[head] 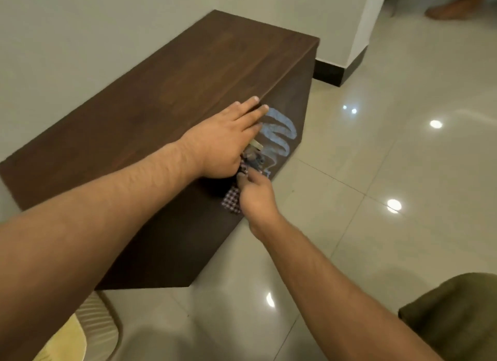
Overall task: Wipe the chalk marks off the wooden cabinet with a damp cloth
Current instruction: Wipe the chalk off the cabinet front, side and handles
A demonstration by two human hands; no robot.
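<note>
A low dark wooden cabinet [172,91] stands against the wall. Pale chalk marks [279,134] loop across its front face near the right end. My left hand [226,140] lies flat over the cabinet's top front edge, fingers spread, just left of the marks. My right hand [255,196] presses a checked cloth [231,199] against the front face below the left hand. The cloth is bunched, and part of it is hidden behind both hands. A small pale object shows under the left hand's fingers; what it is I cannot tell.
Glossy pale floor tiles [376,172] spread to the right of the cabinet. A ribbed cream and yellow object [88,328] sits at the bottom left. My knee in olive cloth [457,312] is at the bottom right. Another person's bare foot [451,9] stands at the far top right.
</note>
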